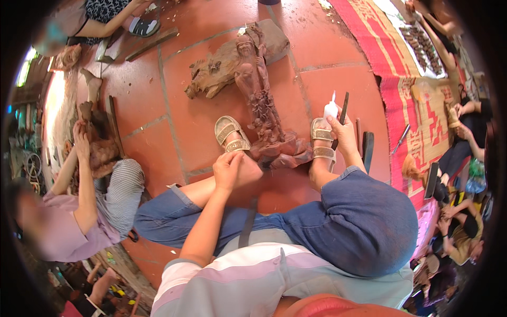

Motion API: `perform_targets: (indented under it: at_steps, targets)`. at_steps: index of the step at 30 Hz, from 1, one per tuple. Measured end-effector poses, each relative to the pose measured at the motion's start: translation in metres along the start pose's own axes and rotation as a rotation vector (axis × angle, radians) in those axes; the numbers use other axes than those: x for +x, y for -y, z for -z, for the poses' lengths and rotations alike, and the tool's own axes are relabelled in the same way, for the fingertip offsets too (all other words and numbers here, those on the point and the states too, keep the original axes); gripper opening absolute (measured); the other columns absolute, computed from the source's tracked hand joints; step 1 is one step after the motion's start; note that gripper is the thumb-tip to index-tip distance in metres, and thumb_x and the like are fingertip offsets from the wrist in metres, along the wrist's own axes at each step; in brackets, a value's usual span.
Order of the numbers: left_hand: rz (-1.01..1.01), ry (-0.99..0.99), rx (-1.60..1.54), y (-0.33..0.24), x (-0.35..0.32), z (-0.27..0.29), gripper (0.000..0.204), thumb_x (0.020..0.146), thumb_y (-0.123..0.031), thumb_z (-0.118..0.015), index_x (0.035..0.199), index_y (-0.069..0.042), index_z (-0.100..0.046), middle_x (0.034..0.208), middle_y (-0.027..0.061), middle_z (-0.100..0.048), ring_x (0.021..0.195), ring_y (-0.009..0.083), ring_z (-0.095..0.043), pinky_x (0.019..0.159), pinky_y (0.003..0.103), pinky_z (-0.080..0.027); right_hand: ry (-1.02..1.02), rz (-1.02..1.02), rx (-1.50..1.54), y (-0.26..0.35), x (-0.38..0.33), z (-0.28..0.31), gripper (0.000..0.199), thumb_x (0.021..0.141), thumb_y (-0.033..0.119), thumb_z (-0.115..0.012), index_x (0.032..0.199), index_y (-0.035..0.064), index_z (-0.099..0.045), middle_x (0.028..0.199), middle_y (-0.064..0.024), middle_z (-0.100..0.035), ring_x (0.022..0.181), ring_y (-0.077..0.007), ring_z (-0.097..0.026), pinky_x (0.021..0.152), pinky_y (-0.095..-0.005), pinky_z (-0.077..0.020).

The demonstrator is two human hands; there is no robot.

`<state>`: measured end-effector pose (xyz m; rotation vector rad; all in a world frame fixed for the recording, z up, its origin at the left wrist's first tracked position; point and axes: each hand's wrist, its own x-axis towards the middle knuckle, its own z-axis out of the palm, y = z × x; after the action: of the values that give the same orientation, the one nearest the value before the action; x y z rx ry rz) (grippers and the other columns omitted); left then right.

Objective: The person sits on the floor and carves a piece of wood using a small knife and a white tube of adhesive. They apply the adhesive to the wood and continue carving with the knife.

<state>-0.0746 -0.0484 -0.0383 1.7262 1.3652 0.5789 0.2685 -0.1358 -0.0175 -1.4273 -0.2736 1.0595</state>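
Note:
A carved reddish-brown wooden statue [259, 100] of a standing figure lies with its base [280, 150] toward me, between my sandalled feet. Its upper end rests against a rough piece of driftwood [216, 68]. My right hand [346, 136] is raised over my right foot, gripping a small white squeeze bottle [331, 110] with its thin nozzle pointing up. A dark narrow strip [344, 105] rises beside the bottle; whether that hand also holds it I cannot tell. My left hand [227, 170] is closed above my left ankle, left of the statue base; anything inside its fingers is hidden.
Dark wooden sticks [368, 148] lie on the red tile floor [200, 127] right of my foot. Farther right, a red and yellow mat [393, 116] carries a screwdriver-like tool [401, 138] and carvings. At left, a person in a lilac shirt [68, 222] handles a wood piece; others sit around.

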Motion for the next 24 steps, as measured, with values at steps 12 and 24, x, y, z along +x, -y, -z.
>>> perform_targets:
  at_steps: [12,24]
  targets:
    - [-0.257,-0.036,0.035,-0.021,-0.005,-0.002,0.014,0.081,-0.02,-0.066,0.082,-0.007,-0.071,0.084,0.0084,-0.068,0.081,0.0255,-0.063,0.074,0.037,-0.047,0.252,0.177,-0.381,0.021,0.007,-0.059,0.044,0.078,0.01,-0.075,0.119,0.0057,-0.058,0.097,-0.0043,-0.063,0.091,-0.0118,-0.059,0.081,-0.0277,-0.0482]
    - [-0.226,-0.068,0.154,-0.016,-0.003,-0.004,0.033,0.091,-0.024,-0.055,0.065,-0.004,-0.055,0.065,0.0115,-0.056,0.062,0.0298,-0.054,0.063,0.038,-0.04,0.331,0.132,-0.479,0.003,0.008,-0.069,0.041,0.076,0.016,-0.077,0.114,0.0086,-0.061,0.1,-0.0044,-0.066,0.094,-0.0111,-0.06,0.084,-0.0275,-0.0478]
